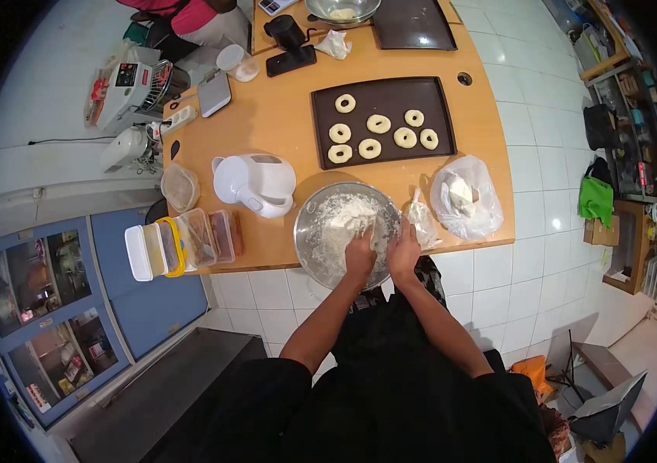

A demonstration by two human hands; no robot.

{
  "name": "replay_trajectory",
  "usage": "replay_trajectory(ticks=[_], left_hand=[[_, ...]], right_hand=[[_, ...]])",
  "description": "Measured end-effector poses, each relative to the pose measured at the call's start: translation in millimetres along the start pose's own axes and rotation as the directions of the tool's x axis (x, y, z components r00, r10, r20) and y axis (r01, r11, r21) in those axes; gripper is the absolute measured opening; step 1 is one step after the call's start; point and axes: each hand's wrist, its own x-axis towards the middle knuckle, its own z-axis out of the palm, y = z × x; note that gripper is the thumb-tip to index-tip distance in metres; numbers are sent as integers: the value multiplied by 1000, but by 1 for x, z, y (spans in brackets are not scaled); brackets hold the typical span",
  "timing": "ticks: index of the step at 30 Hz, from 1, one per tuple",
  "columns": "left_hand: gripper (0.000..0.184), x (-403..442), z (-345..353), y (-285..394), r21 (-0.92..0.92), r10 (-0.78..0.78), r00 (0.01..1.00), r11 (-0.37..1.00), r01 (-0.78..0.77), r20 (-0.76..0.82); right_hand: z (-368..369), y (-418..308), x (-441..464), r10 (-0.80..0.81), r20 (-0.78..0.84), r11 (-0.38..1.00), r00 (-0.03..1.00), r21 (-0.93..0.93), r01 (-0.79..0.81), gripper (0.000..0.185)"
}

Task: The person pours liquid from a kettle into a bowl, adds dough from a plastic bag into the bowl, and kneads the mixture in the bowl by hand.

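A metal mixing bowl [307, 251] stands at the near edge of the table with loose white flour [348, 218] in it. My left hand [361, 256] reaches down inside, its fingers curled into the flour and partly covered. On the bowl's right rim, my right hand [403, 253] is closed around the edge. Close beside that hand lies a small white bag [421, 221]. Further right, a clear plastic bag [467, 198] holds something pale.
Behind the bowl is a dark baking tray [382, 90] with several dough rings [379, 123]. A white lidded appliance [255, 184] and plastic containers [182, 245] stand left. Farther back are a scale [214, 94], another tray [415, 25] and a person [190, 23].
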Motion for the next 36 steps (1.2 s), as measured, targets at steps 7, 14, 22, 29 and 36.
replay_trajectory(ticks=[7,14,22,29,36], left_hand=[[50,-5,-12,-11,-94,62,994,994,-54,84],[41,-4,-8,-40,-332,36,990,943,12,137],[52,-17,-18,-29,104,-173,968,982,156,184],[56,-21,-27,12,305,-93,992,950,64,82],[46,11,28,-8,321,15,999,947,-28,44]], right_hand=[[-5,3,6,-66,-5,997,998,-36,65,49],[-8,3,13,-82,27,992,996,-89,84,49],[-10,8,15,-109,56,991,992,-75,113,48],[-10,8,18,-87,76,994,993,-56,92,49],[-8,19,17,-148,44,989,988,-14,149,44]])
